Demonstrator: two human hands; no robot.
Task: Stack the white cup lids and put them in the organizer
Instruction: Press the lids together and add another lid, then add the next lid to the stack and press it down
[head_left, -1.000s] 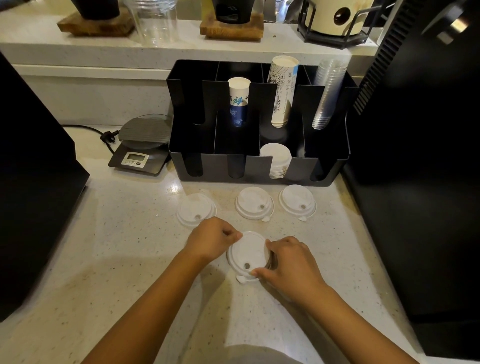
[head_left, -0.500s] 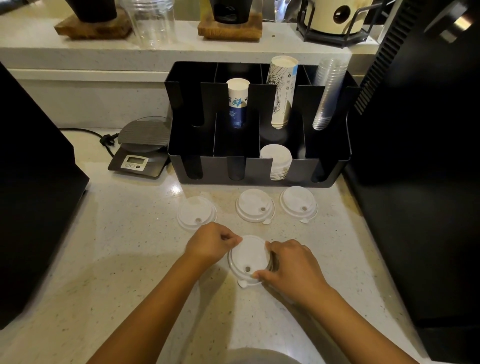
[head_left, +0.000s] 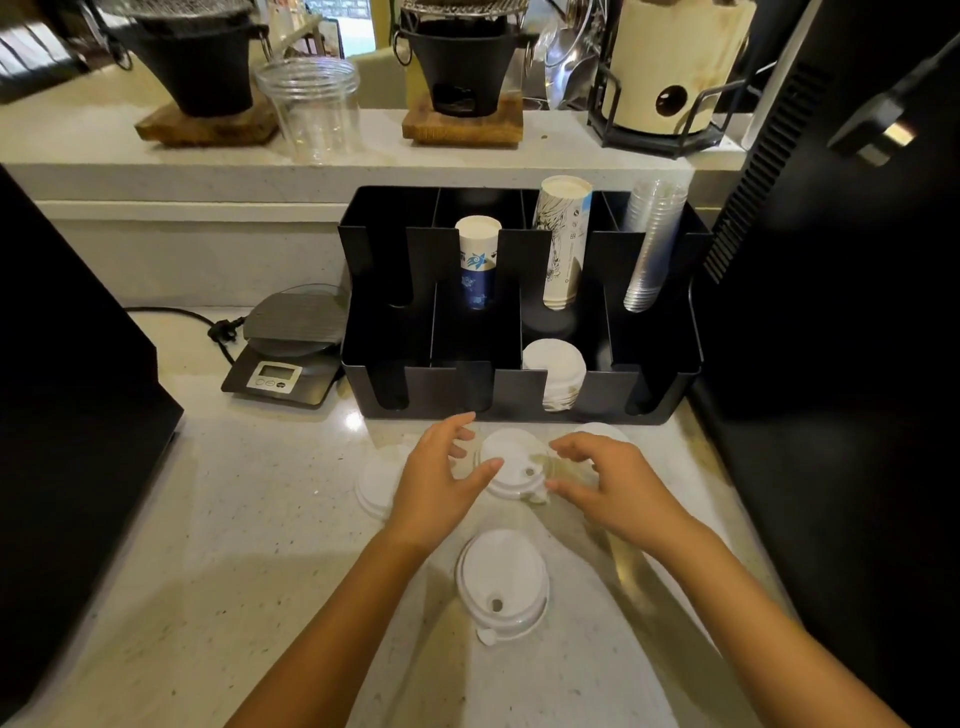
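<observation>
A short stack of white cup lids rests on the counter near me, with no hand on it. Further back, my left hand and my right hand hover with fingers spread on either side of the middle white lid. My left thumb touches its left edge. Another lid lies to the left, half hidden by my left hand. A third lid peeks out behind my right hand. The black organizer stands behind, with a stack of white lids in a front compartment.
Paper cups and clear plastic cups stand in the organizer's rear slots. A digital scale sits left of it. Black machines flank the counter. A raised shelf with a clear jar runs behind.
Both hands let go of the near lid stack and moved forward to the middle lid in front of the organizer, opening their fingers.
</observation>
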